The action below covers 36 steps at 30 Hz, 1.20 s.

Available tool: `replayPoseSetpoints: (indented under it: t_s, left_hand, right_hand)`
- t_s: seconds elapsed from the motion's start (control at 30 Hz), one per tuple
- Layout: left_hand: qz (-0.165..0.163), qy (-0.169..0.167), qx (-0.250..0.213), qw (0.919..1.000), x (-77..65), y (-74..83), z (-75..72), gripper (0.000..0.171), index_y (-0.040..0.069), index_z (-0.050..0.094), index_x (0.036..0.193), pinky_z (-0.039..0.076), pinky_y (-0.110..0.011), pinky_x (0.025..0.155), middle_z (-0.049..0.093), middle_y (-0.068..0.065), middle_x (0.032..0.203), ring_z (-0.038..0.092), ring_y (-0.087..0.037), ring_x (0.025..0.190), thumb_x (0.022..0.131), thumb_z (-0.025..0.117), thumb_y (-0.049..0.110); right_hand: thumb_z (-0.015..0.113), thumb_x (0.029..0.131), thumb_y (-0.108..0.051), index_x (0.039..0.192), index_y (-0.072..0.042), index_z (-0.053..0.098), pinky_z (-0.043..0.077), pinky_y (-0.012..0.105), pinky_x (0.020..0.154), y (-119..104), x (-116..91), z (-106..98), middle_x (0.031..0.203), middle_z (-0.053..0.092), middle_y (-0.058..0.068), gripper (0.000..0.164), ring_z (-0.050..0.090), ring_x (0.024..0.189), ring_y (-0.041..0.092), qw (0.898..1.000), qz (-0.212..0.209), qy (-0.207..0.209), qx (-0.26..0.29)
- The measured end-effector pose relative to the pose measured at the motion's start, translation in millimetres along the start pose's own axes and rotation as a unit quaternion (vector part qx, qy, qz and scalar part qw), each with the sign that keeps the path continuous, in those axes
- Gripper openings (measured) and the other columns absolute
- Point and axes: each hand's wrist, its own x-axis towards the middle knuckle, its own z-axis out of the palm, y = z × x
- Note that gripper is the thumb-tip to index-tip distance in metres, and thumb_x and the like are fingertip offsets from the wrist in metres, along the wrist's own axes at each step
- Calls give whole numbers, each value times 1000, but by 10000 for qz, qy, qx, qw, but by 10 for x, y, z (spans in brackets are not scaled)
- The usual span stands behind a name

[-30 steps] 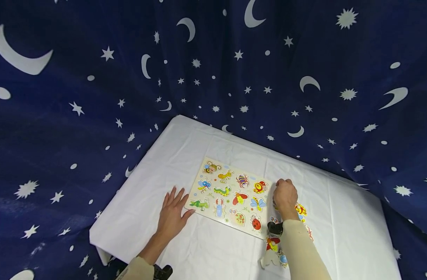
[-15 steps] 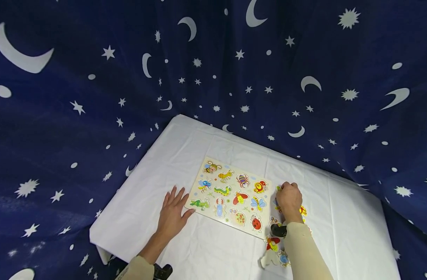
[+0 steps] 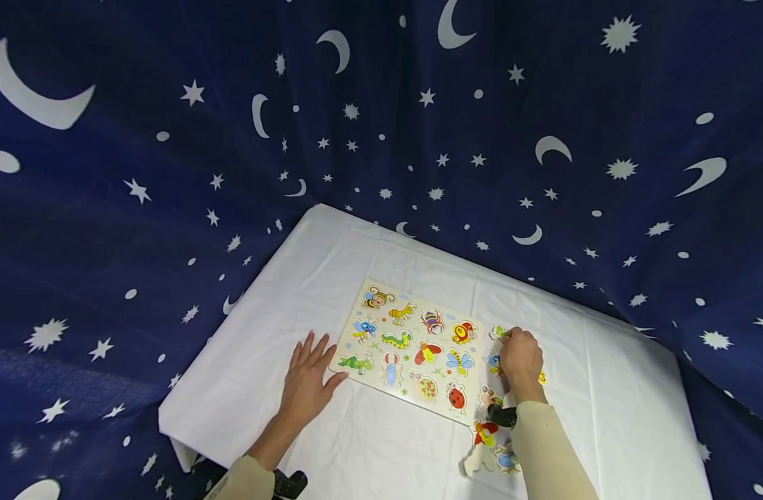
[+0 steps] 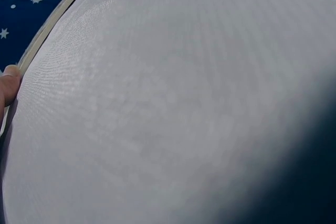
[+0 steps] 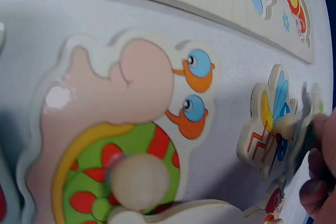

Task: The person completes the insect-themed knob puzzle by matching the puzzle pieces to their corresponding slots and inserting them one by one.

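In the head view my left hand lies flat on the white cloth, fingers spread, at the near-left corner of a wooden insect puzzle board. Its thumb meets the board's edge in the left wrist view. To the right of the board my right hand has curled fingers; a green-and-white piece shows at its fingertips. In the right wrist view those fingers pinch a tilted puzzle piece, seen nearly edge-on and blurred. A blue-winged mosquito piece lies right beside it.
Closer to the right wrist camera is a snail piece with a round wooden knob. A red-winged piece, a blue piece and a blank-backed piece lie near the board's right corner. A dark starry curtain hangs behind the table.
My right hand has shifted right and slightly toward me, uncovering the green-and-white piece and the blue-winged piece. The left hand and the board stay put.
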Motion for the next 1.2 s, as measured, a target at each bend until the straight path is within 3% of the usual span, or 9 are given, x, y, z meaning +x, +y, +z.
replayPoseSetpoints:
  t_s: [0.27,0.43,0.67,1.2]
  left_hand:
    - [3,49,21,10000,-4,-4,2,63,6,60,132,20,-54,120,47,-14,149,28,-37,147,83,76,41]
    - [-12,11,26,10000,-5,1,1,62,6,60,133,19,-53,121,47,-14,149,28,-37,147,83,76,41]
    - [-9,-3,41,10000,-3,2,3,62,7,60,133,19,-53,121,46,-13,150,27,-36,148,83,75,42]
    - [38,109,59,9999,0,11,9,63,6,61,131,20,-55,119,48,-14,148,29,-38,146,81,77,42]
  right_hand:
    - [52,98,-27,91,-1,58,48,52,63,-42,-6,53,83,65,22,27,63,73,42,9982,52,452,387]
    - [51,99,-34,88,-4,57,46,48,58,-83,-34,68,76,65,20,32,61,66,37,9983,115,354,448]
    - [50,98,-38,82,-6,57,45,46,57,-150,-67,76,75,64,18,36,61,68,37,9990,216,136,375]
    - [55,96,-39,75,-10,56,40,37,53,-459,-76,57,65,61,9,36,55,60,27,9975,-542,99,441]
